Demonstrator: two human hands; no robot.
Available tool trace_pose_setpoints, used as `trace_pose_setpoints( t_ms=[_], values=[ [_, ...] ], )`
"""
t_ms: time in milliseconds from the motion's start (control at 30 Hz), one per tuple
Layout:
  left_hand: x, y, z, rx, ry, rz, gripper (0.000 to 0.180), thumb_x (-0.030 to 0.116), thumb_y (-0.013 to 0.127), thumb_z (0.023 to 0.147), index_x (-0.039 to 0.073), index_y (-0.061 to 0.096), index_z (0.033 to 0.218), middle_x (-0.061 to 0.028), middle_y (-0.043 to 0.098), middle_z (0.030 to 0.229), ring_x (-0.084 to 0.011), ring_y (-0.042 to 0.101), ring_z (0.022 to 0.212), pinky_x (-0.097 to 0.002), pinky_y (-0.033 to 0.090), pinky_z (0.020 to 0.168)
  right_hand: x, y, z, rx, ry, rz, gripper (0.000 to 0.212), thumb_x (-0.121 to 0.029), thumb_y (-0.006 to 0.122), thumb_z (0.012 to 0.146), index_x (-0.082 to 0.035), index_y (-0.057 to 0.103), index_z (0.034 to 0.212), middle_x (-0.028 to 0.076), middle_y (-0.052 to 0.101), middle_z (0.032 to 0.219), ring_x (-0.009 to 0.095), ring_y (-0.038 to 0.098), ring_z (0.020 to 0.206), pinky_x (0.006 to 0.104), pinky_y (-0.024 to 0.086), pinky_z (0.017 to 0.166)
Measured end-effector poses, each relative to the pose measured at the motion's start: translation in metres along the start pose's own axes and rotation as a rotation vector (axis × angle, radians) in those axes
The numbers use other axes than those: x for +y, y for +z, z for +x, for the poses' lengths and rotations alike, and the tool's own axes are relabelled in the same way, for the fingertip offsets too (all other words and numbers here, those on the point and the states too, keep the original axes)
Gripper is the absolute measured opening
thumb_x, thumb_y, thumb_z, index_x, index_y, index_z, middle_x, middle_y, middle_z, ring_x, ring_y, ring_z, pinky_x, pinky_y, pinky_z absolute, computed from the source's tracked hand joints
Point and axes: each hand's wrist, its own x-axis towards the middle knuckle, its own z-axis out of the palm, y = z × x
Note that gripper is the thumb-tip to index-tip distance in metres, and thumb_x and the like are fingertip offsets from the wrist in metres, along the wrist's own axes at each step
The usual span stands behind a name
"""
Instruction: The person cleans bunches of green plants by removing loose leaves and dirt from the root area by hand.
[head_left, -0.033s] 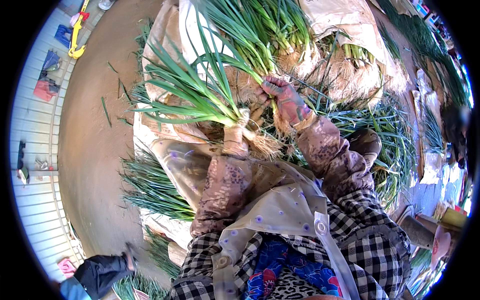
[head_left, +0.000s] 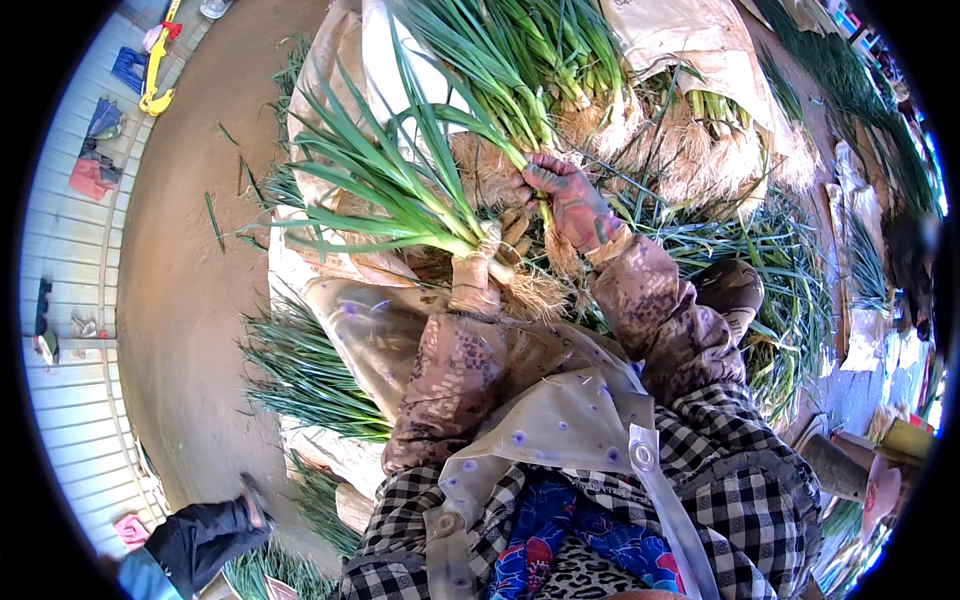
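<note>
A bunch of green onions (head_left: 440, 215) is gripped in my left hand (head_left: 488, 242). Its leaves fan up and to the left, and its pale roots hang to the right of the hand. My right hand (head_left: 572, 203), in a stained covering, pinches one green onion stalk (head_left: 508, 150) just beyond the bunch. That stalk's leaf slants up to the left. My right fingertips are partly hidden behind it. A clear spotted plastic apron (head_left: 540, 400) covers my lap beneath both arms.
Rooted green onions (head_left: 580, 60) lie beyond my hands, partly under a pale sheet (head_left: 690, 35). Loose green leaves (head_left: 770, 260) heap at the right, and more onions (head_left: 310, 370) lie at the left. Another person's leg (head_left: 215, 535) shows at the lower left, by the bare floor (head_left: 190, 300).
The other person's foot at the lower left has come further into view. The bunch in my left hand has shifted very slightly; both hands keep their hold.
</note>
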Motion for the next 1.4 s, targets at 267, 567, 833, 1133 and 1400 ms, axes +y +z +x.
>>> trace_pose_setpoints(
  t_ms=[267, 567, 833, 1133, 1400],
  values=[
    [0.054, 0.015, -0.027, -0.232, 0.187, -0.109, 0.044, 0.012, 0.059, 0.081, 0.008, 0.04, 0.121, -0.003, 0.053, 0.071, -0.0088, 0.047, 0.05, -0.0218, 0.041, 0.038, -0.085, 0.018, -0.026, -0.258, -0.268, 0.071, 0.03, -0.014, 0.05, 0.086, -0.002, 0.051, 0.113, 0.003, 0.057, 0.083, 0.007, 0.046, 0.063, 0.0191, 0.036, 0.053],
    [0.011, 0.015, 0.024, -0.192, -0.107, -0.028, 0.042, 0.01, 0.06, 0.08, 0.002, 0.044, 0.118, -0.0039, 0.056, 0.075, -0.0101, 0.051, 0.056, -0.0209, 0.043, 0.045, -0.017, 0.009, 0.031, -0.1, 0.014, 0.232, 0.023, 0.0, 0.049, 0.084, 0.004, 0.051, 0.107, 0.013, 0.059, 0.093, 0.018, 0.058, 0.076, 0.0283, 0.051, 0.065],
    [0.017, -0.009, 0.007, -0.095, -0.117, -0.071, 0.038, 0.008, 0.059, 0.08, 0.001, 0.046, 0.115, -0.0046, 0.057, 0.077, -0.0107, 0.053, 0.06, -0.0208, 0.044, 0.048, 0.034, 0.018, 0.016, -0.171, -0.508, -1.188, 0.019, -0.014, 0.065, 0.076, 0.0, 0.054, 0.084, 0.007, 0.054, 0.07, 0.016, 0.053, 0.065, 0.0273, 0.047, 0.06],
    [0.001, -0.014, 0.018, -0.093, -0.151, -0.108, 0.033, 0.007, 0.057, 0.08, -0.001, 0.049, 0.112, -0.0054, 0.058, 0.08, -0.0114, 0.054, 0.063, -0.0206, 0.045, 0.052, 0.052, 0.014, -0.034, -0.623, -0.617, -1.198, 0.011, -0.012, 0.061, 0.076, -0.002, 0.057, 0.073, 0.009, 0.048, 0.052, 0.022, 0.05, 0.045, 0.0322, 0.041, 0.043],
    [0.004, -0.031, 0.014, -0.041, -0.155, -0.158, 0.03, 0.006, 0.056, 0.081, -0.002, 0.051, 0.109, -0.0061, 0.059, 0.083, -0.0119, 0.056, 0.067, -0.0205, 0.046, 0.055, -0.038, -0.006, -0.055, -0.527, 0.325, -0.339, 0.011, -0.009, 0.054, 0.08, -0.003, 0.059, 0.072, 0.001, 0.052, 0.053, 0.011, 0.048, 0.041, 0.0227, 0.039, 0.038]
  ],
)
